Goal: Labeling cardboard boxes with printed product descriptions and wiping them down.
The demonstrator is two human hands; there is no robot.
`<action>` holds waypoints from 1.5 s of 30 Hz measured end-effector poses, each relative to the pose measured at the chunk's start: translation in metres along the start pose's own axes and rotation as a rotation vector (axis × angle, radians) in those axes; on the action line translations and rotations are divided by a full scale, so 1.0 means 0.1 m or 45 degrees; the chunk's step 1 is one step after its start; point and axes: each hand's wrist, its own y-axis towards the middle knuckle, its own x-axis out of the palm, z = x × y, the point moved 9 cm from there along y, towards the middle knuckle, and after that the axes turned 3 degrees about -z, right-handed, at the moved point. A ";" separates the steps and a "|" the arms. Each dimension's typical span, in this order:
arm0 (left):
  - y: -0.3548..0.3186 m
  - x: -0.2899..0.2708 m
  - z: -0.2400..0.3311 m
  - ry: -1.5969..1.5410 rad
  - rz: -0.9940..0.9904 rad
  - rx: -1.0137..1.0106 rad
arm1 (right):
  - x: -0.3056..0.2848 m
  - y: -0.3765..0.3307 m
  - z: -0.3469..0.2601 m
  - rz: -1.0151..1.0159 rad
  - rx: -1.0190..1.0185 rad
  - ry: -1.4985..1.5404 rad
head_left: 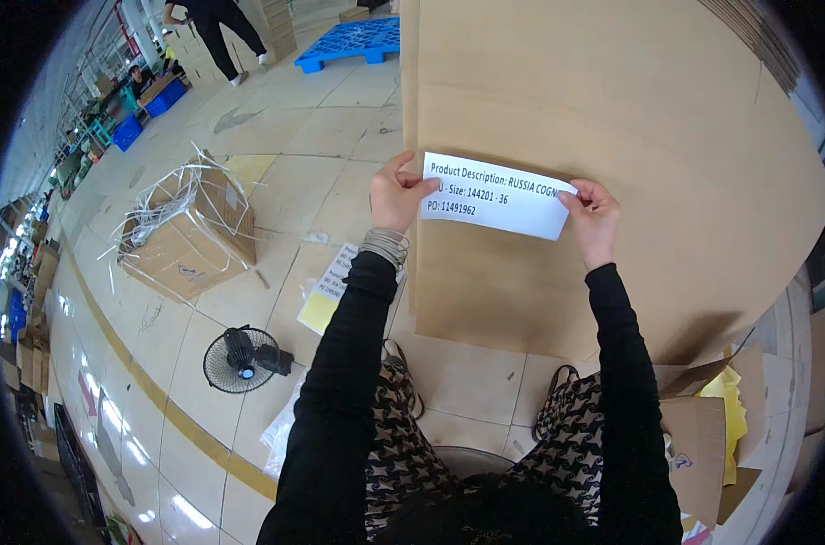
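Note:
A white printed label (494,202) is stretched sideways in front of a big brown cardboard sheet (558,291). Its left end is pinched between the thumb and fingers of my left hand (399,193). My right hand (594,216) pinches the other end near its right edge. The label bows slightly and tilts down to the right. Whether its back touches the cardboard, I cannot tell. More printed label sheets (340,272), with a yellow patch at the bottom, lie on the floor beside my left forearm.
A carton heaped with white strapping (190,236) stands at left. Below it is a black fan (242,360). An open carton (699,436) with yellow material stands at lower right. A blue pallet (349,41) and a standing person (222,36) are farther back.

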 end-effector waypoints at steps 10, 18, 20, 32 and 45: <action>0.07 0.02 -0.19 0.085 0.338 0.041 | -0.01 0.09 -0.14 0.209 -0.144 -0.417; 0.18 -0.02 -0.29 0.219 0.264 0.039 | -0.05 0.08 -0.16 0.370 -0.155 -0.586; 0.17 0.02 -0.25 0.083 0.234 0.012 | -0.07 0.05 -0.28 0.388 -0.241 -0.668; 0.16 0.06 -0.26 0.125 0.144 -0.076 | -0.08 0.07 -0.20 0.352 -0.199 -0.609; 0.13 0.06 -0.04 -0.014 0.287 0.032 | -0.04 0.10 -0.27 0.291 -0.158 -0.489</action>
